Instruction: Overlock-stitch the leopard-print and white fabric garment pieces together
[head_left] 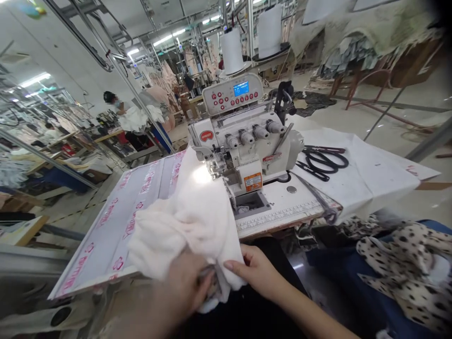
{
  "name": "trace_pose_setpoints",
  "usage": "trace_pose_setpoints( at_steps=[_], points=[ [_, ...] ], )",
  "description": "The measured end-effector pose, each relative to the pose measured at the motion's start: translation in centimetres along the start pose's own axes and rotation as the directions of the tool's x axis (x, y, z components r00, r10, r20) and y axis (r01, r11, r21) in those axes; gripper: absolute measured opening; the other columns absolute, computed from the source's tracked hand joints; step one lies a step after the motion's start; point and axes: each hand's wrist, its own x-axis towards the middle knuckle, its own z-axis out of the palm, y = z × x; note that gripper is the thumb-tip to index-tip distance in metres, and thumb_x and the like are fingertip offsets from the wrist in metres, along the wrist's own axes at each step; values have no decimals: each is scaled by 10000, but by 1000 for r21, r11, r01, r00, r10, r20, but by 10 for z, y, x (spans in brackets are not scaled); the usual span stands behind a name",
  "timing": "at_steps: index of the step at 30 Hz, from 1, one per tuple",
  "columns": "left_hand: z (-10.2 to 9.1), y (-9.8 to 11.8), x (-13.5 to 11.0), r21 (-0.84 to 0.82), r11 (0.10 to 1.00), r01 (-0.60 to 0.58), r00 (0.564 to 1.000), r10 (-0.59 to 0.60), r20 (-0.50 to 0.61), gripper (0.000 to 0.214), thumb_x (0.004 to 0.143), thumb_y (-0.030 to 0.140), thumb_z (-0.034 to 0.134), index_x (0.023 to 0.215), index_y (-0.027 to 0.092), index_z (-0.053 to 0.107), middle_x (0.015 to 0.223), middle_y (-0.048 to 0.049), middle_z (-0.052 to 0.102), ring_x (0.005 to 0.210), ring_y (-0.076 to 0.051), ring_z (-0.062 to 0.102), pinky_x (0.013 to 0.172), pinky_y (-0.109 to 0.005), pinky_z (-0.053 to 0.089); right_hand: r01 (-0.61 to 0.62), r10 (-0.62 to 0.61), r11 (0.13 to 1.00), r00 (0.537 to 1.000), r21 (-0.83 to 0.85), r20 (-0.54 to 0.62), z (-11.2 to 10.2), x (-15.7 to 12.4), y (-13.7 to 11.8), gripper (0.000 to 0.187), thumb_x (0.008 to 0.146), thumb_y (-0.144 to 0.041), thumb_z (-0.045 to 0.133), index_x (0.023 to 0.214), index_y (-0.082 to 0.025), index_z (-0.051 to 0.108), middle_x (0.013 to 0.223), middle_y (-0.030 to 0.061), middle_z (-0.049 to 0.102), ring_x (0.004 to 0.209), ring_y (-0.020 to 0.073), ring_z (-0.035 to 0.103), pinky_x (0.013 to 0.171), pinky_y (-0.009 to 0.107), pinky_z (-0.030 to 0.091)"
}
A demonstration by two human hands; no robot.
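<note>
A piece of fluffy white fabric (197,221) drapes from the overlock sewing machine (243,146) down over the table's front edge. Its upper part lies by the lit needle area. My right hand (259,269) pinches the fabric's lower right edge between thumb and fingers. Blurred by motion, my left hand (189,282) has its fingers curled on the lower edge, where a grey patterned underside shows. The fabric hides some of the left fingertips.
Black-handled scissors (325,162) lie right of the machine. Thread cones (233,51) stand behind it. A printed plastic-covered board (123,221) extends left. Spotted fabric (409,263) is heaped at lower right. A person (120,106) sits farther back on the left.
</note>
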Motion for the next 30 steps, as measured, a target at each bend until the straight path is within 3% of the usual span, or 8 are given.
trace_pose_setpoints(
  at_steps=[3, 6, 10, 13, 19, 23, 27, 30],
  points=[
    [12, -18, 5, 84, 995, 58, 993, -49, -107, 524, 753, 330, 581, 1197, 115, 404, 1134, -159, 516, 1066, -277, 473, 902, -442, 396, -51, 55, 995, 997, -81, 51, 3, -8, 1, 324, 768, -427, 578, 740, -108, 628, 638, 2, 551, 598, 127, 488, 560, 239, 398],
    [7, -31, 21, 76, 985, 152, 986, -147, -75, 537, 795, 339, 521, 1249, 114, 343, 1199, -159, 465, 1119, -282, 424, 933, -459, 363, 30, -20, 983, 998, -179, 57, 5, -12, -2, 297, 776, -409, 578, 768, -122, 653, 740, 28, 598, 696, 166, 539, 634, 267, 442],
    [-5, -50, 33, 29, 975, 219, 975, -219, 20, 270, 822, 188, 382, 1055, 137, 507, 1015, -118, 572, 966, -260, 508, 849, -431, 389, 175, -157, 939, 984, -298, 84, 5, -19, -8, 229, 803, -343, 561, 833, -140, 662, 937, 61, 620, 867, 211, 560, 794, 310, 439],
    [-29, -61, 34, 1, 970, 244, 968, -243, 68, 228, 771, 133, 342, 869, 161, 545, 863, -74, 607, 818, -218, 552, 743, -356, 434, 93, -69, 947, 994, -308, 87, 9, -27, -8, 229, 811, -330, 539, 842, -129, 644, 833, 49, 639, 780, 203, 575, 715, 295, 457],
    [-95, -10, 27, -212, 936, 280, 953, -245, 178, 182, 824, 309, 389, 913, 196, 499, 720, 14, 587, 640, -140, 551, 573, -230, 440, 68, -49, 969, 995, -239, 81, 41, -42, -10, 268, 773, -294, 564, 982, -126, 576, 821, 24, 593, 721, 160, 522, 644, 247, 437],
    [-79, 27, 20, -193, 972, 136, 972, -93, 214, 195, 810, 326, 475, 955, 200, 510, 777, 11, 622, 650, -131, 581, 579, -217, 447, 89, -83, 986, 996, -143, 44, 58, -49, -14, 228, 797, -287, 532, 957, -127, 559, 781, 16, 563, 680, 137, 492, 616, 235, 420],
    [-53, 32, 10, -191, 981, -11, 989, 39, 143, 180, 857, 236, 399, 984, 176, 513, 801, -29, 607, 707, -140, 582, 625, -233, 453, 102, -104, 979, 995, -174, -2, 59, -59, -17, 132, 822, -254, 515, 823, -144, 587, 745, 7, 545, 681, 132, 494, 621, 226, 407],
    [-54, 33, 8, -249, 967, -59, 988, 92, 123, 164, 855, 172, 405, 975, 171, 516, 776, -23, 578, 706, -120, 559, 628, -218, 444, 196, -215, 942, 976, -271, -42, 57, -62, -22, 149, 832, -230, 507, 747, -150, 600, 752, 10, 516, 706, 129, 491, 645, 222, 397]
  ],
)
